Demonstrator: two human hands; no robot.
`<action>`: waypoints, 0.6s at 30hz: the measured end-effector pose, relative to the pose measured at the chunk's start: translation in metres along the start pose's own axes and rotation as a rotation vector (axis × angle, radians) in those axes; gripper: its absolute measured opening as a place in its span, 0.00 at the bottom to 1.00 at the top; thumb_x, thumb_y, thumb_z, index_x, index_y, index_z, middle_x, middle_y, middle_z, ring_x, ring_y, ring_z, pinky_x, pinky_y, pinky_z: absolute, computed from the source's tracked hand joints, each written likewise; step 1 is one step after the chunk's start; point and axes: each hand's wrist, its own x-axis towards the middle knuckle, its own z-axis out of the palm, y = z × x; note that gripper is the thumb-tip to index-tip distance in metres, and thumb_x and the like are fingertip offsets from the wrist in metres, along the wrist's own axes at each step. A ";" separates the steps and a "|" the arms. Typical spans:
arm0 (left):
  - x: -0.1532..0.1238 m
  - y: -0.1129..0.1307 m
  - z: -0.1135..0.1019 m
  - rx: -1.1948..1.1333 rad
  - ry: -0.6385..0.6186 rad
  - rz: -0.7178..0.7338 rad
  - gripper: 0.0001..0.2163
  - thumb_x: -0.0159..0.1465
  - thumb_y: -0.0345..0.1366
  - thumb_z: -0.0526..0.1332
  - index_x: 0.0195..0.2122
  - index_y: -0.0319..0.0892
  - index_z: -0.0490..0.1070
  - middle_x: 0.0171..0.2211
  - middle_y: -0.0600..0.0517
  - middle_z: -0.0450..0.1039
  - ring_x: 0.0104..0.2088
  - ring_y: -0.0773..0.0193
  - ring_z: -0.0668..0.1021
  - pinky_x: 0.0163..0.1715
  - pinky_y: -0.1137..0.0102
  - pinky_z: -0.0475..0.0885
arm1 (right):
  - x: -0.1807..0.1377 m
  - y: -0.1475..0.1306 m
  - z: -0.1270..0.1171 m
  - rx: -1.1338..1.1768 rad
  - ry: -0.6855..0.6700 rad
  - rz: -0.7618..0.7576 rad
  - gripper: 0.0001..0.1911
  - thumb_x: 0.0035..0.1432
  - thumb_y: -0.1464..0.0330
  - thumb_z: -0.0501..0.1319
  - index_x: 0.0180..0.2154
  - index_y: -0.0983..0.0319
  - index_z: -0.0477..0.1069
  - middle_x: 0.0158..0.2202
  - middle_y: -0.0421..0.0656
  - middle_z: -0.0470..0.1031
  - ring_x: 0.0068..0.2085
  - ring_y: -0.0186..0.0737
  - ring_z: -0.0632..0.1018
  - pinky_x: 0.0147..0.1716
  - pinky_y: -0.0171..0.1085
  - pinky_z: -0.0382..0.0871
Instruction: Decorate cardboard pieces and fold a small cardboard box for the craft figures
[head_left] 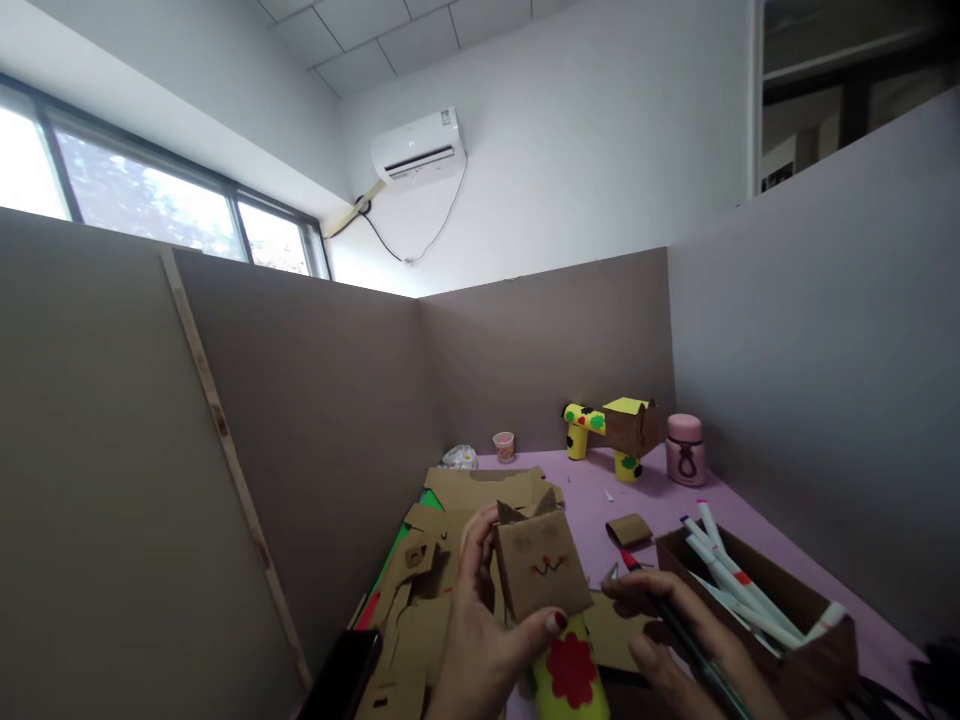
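My left hand [480,630] holds up a small cardboard box head [541,565] with two ears and a drawn face; my thumb presses its lower front edge. Below it stands a yellow tube [574,680] with a red flower on it. My right hand [675,645] grips a green marker [686,640] with a red tip, pointed toward the cardboard face. The tip sits just right of the box.
A cardboard tray [817,660] of several markers lies at the right. Cardboard scraps [420,590] cover the left of the purple table [652,500]. At the back stand a yellow-legged cardboard animal [619,430], a pink jar [686,450] and a small cup [504,445]. Grey partitions enclose the table.
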 end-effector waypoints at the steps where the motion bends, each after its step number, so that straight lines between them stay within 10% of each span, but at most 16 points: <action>1: 0.003 -0.002 0.000 0.021 -0.020 0.020 0.39 0.45 0.43 0.70 0.56 0.49 0.54 0.59 0.43 0.55 0.58 0.43 0.61 0.55 0.53 0.58 | 0.001 0.002 0.002 0.019 -0.016 0.013 0.19 0.50 0.53 0.59 0.40 0.56 0.68 0.39 0.45 0.78 0.41 0.48 0.77 0.32 0.36 0.70; 13: 0.008 -0.020 0.027 -0.063 -0.288 0.010 0.35 0.46 0.43 0.70 0.55 0.52 0.57 0.63 0.46 0.44 0.60 0.43 0.57 0.55 0.54 0.58 | 0.007 0.001 0.006 0.261 0.008 0.133 0.22 0.48 0.53 0.62 0.43 0.56 0.65 0.41 0.46 0.75 0.42 0.49 0.76 0.39 0.41 0.70; 18: 0.018 0.004 0.032 -0.071 -0.297 -0.071 0.26 0.47 0.42 0.69 0.47 0.47 0.64 0.58 0.45 0.56 0.58 0.46 0.60 0.54 0.57 0.58 | 0.007 -0.003 0.004 0.302 0.052 0.128 0.21 0.47 0.56 0.64 0.42 0.56 0.65 0.39 0.44 0.76 0.40 0.47 0.77 0.36 0.39 0.72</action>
